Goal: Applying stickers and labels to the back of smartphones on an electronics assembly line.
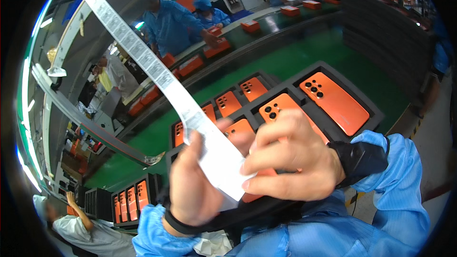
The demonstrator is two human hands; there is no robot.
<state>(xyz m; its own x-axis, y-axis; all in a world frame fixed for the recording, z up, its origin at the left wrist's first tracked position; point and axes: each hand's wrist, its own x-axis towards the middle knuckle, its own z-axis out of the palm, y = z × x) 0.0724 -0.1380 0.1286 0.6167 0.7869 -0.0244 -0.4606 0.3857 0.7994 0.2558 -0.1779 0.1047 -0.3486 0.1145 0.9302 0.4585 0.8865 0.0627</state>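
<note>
Long white paper label strip (pixel 167 84) slants upper L to lower ctr; L hand (pixel 193 185) fingers clasp it, R hand's (pixel 297 162) (nearer bottom end) pinch its edge, above glossy orange phones (pixel 335 107).

Orange boxes (pixel 250 26) along a dark conveyor (pixel 272 24), blue-clad workers (pixel 169 24) beyond.

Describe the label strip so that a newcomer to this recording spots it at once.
Start at the green work surface, then the black phone tray in the foreground. Over its orange phones, the left hand and right hand hold the lower part of the label strip, which slants to the upper left. Unlike the phones, it is a long white ribbon with grey printed blocks.
</note>
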